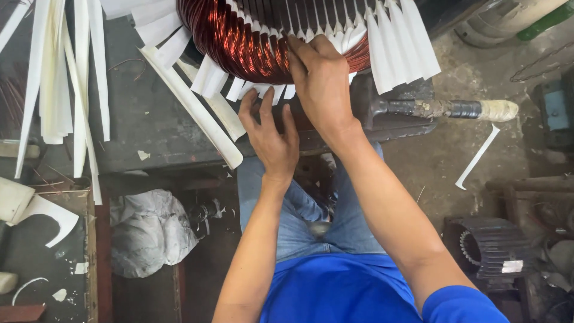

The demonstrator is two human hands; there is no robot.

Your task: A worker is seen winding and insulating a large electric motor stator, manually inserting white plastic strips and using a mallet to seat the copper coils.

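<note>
The right hand (pixel 320 78) lies flat on the copper winding (pixel 239 42), fingers spread and pressing the coil's lower edge, apparently to steady the wire. Just below the winding, the left hand (pixel 272 134) reaches up with fingers loosely open, tips touching the white insulation paper strips (pixel 388 48) that fan out from the winding's slots; it grips nothing. Right of the winding lies a hammer (pixel 430 109), handle outward, within reach. Below the winding sit 2 jeans-clad knees (pixel 299 209).
</note>
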